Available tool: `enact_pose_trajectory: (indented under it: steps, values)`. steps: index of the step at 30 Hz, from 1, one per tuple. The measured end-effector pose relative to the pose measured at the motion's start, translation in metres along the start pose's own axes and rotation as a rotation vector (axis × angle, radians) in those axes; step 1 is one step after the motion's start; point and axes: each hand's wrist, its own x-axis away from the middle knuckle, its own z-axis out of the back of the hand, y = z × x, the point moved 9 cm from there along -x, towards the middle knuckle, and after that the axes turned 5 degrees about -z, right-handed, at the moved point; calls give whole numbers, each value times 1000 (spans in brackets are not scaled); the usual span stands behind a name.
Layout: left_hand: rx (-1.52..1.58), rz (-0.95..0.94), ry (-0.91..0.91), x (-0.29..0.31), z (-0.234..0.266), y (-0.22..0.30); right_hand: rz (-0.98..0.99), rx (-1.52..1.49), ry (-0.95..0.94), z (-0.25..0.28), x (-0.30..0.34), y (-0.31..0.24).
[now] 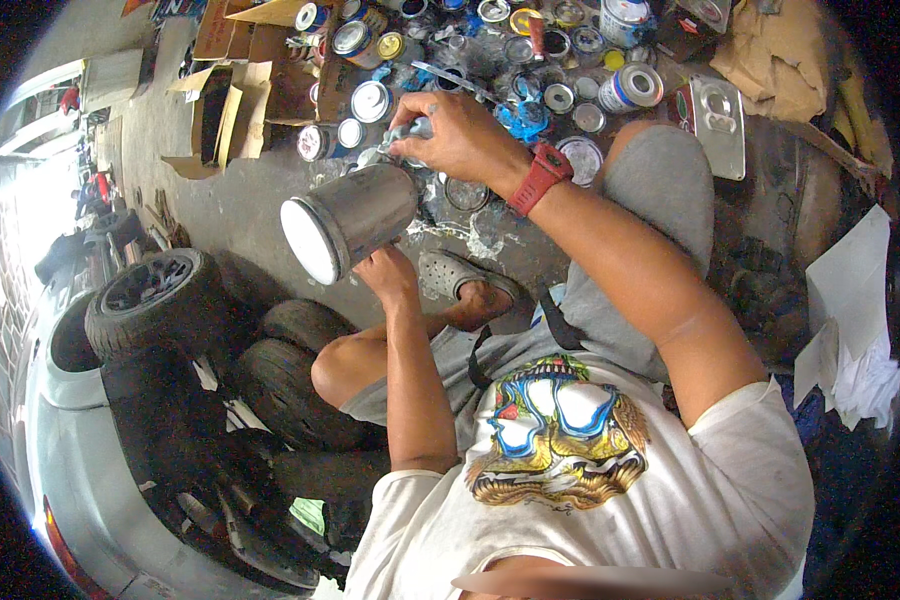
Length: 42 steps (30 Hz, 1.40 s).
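Observation:
A silver metal canister [370, 212] is tilted in front of me, its bright white round end facing lower left. From below, my left hand [388, 272] is closed on its side, with the fingertips partly hidden behind the metal. My right hand [460, 135], with a red watch [542, 180] on the wrist, is at the canister's upper end. Its fingers are closed around something grey-blue that I cannot make out. Small metal fittings [378, 155] show between those fingers and the canister. A thin pale strip [452, 80] lies just beyond the right hand.
Many paint cans [632, 87] and lids crowd the stained floor ahead, with crumpled blue plastic [525, 118] among them. Cardboard boxes [220, 115] stand at far left. Tyres [155, 300] and a pale car body [100, 480] are at left. White sheets [850, 290] lie at right.

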Motion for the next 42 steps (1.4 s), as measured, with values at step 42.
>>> enact_pose_trajectory:
  steps: [42]
  values:
    - [150, 166, 54, 2, -16, -23, -49, 16, 39, -9, -3, 15]
